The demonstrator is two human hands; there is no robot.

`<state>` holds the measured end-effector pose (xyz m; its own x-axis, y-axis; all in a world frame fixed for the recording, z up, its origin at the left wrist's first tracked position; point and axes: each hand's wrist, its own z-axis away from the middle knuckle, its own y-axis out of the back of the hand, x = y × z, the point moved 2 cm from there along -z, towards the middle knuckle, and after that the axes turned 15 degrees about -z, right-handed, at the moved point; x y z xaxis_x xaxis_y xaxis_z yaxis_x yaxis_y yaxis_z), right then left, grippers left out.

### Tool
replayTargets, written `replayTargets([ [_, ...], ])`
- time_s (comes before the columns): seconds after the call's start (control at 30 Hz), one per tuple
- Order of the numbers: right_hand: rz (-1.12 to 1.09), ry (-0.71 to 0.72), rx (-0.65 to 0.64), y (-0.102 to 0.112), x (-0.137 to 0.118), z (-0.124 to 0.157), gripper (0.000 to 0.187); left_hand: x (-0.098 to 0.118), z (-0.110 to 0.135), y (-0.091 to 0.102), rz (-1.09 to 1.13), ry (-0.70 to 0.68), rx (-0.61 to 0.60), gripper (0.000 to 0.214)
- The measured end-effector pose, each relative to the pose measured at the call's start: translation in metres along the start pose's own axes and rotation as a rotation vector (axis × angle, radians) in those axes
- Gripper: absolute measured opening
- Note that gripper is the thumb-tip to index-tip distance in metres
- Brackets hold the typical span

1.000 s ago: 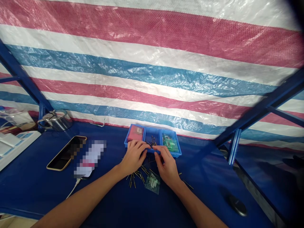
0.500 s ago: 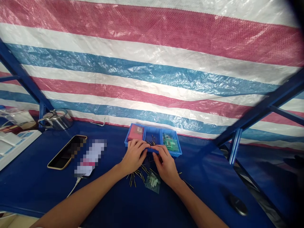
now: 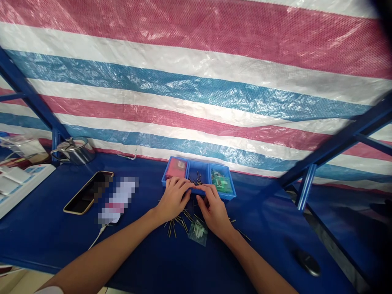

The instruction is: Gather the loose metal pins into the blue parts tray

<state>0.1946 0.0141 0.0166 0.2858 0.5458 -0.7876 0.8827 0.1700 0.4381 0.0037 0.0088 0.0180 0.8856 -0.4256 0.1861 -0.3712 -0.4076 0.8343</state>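
Note:
My left hand (image 3: 175,199) and my right hand (image 3: 214,210) meet at the front edge of a blue three-part tray (image 3: 228,197). Their fingertips are pinched together and nearly touch; anything between them is too small or hidden to name. Thin dark-and-brass rods (image 3: 199,178) like small drill bits lie in the tray's middle compartment. More such rods (image 3: 172,227) are spread on the table under and in front of my hands. Near my right wrist lies a clear bag (image 3: 198,232) with small pale pieces. The left compartment holds a red packet (image 3: 177,168), the right one green bagged pieces (image 3: 222,181).
To the left lie a dark phone (image 3: 88,192) and a second phone (image 3: 118,200), partly blurred out, with a white cable. A metal lidded cup (image 3: 75,151) stands behind them. On the right is a black mouse (image 3: 307,262). A striped sheet (image 3: 196,90) hangs behind the blue table.
The view has shifted slightly. Both hands stay pinched together at the tray's front edge, with hardly any movement of the fingers.

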Motion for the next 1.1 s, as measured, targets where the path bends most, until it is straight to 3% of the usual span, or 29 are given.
replayTargets([
  [1.1,-0.019,-0.034,-0.027,-0.0001,0.0008,-0.0001,0.028,0.0012,-0.0007,0.0019,-0.013,0.002,-0.003,0.027],
])
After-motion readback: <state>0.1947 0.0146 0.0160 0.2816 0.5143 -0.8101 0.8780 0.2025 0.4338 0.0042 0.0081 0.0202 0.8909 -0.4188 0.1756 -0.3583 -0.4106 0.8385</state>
